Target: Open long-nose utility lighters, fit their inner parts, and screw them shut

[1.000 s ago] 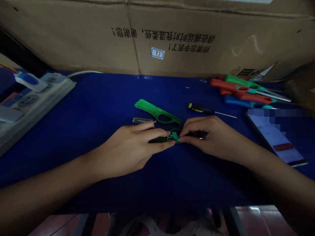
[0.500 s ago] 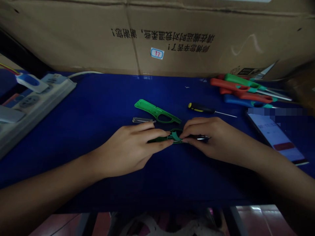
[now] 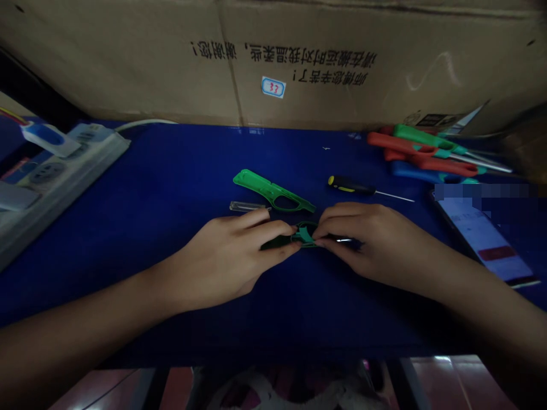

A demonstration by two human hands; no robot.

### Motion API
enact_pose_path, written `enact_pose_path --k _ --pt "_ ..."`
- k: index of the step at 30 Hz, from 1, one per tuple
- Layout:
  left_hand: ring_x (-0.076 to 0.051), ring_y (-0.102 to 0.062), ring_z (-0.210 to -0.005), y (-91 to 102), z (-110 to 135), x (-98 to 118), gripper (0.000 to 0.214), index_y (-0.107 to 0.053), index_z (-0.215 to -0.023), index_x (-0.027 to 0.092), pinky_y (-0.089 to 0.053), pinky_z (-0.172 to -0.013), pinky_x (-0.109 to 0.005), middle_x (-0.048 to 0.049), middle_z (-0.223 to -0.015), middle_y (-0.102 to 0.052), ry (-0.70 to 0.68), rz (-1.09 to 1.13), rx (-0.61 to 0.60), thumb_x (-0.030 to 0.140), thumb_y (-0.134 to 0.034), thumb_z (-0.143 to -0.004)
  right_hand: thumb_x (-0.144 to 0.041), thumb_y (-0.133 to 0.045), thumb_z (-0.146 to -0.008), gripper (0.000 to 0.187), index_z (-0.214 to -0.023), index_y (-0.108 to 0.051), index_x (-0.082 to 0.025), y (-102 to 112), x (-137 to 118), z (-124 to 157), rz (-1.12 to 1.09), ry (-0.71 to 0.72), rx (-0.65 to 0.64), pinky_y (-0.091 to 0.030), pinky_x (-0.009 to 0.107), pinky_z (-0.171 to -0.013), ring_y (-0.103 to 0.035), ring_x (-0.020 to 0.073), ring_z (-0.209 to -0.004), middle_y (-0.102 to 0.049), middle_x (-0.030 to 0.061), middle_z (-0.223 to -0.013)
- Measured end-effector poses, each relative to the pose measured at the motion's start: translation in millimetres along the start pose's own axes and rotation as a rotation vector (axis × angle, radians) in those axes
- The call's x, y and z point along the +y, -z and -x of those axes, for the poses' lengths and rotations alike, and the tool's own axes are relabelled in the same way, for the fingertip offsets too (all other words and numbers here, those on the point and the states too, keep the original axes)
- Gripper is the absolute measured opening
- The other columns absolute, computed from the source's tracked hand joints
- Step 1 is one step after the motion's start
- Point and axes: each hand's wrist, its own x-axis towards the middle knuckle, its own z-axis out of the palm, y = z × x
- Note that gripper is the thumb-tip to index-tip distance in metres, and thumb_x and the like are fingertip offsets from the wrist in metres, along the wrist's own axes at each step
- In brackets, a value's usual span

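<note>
Between my two hands lies a green lighter half-shell (image 3: 305, 234) with a teal trigger piece in its middle and a metal tube toward the right. My left hand (image 3: 233, 256) pinches its left side with thumb and forefinger. The fingertips of my right hand (image 3: 363, 236) are closed on its right side, and they hide part of the tube. Just beyond lies the other green half-shell (image 3: 258, 185), hollow side up. A clear fuel tank (image 3: 247, 206) rests by my left knuckles. The black and yellow screwdriver (image 3: 350, 185) lies beyond my right hand.
Several red, green and blue long lighters (image 3: 427, 151) are piled at the back right, with a phone (image 3: 487, 239) in front of them. A power strip (image 3: 64, 176) runs along the left. A cardboard box (image 3: 149, 68) walls off the back of the blue table (image 3: 273, 324).
Both hands stay on the half-shell with almost the same grip. The whole view has shifted slightly; the loose parts on the table have not moved.
</note>
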Motion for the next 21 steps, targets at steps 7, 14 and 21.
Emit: enact_pose_path --k 7,14,21 --pt "-0.023 -0.064 -0.109 -1.5 0.5 -0.6 0.053 -0.063 -0.137 0.028 -0.06 -0.084 -0.033 -0.0041 -0.126 -0.067 0.035 0.058 0.013 0.005 -0.053 -0.09 -0.01 -0.057 -0.095 0.021 -0.097 -0.075 -0.021 -1.2 1.2 2.1 0.012 0.013 0.002 -0.053 0.03 -0.076 -0.069 0.0183 -0.085 -0.073 0.0044 -0.097" --pt "-0.024 -0.065 -0.11 0.8 -0.8 -0.1 0.053 -0.063 -0.137 0.027 -0.062 -0.086 -0.035 -0.0051 -0.126 -0.068 0.035 0.065 -0.015 0.005 -0.053 -0.089 -0.011 -0.056 -0.095 0.02 -0.094 -0.074 -0.02 -2.0 -1.7 2.7 0.082 0.03 0.014 -0.053 0.031 -0.075 -0.07 0.0195 -0.083 -0.074 0.0059 -0.096" --pt "-0.018 -0.069 -0.111 -9.4 0.7 -0.6 0.042 -0.06 -0.138 0.022 -0.058 -0.101 -0.034 -0.0033 -0.127 -0.071 0.074 0.219 0.146 0.009 -0.054 -0.098 -0.017 -0.058 -0.093 0.015 -0.099 -0.071 -0.021 2.7 -3.4 2.5 0.094 -0.014 0.041 -0.055 0.033 -0.076 -0.07 0.0208 -0.085 -0.072 0.0067 -0.099"
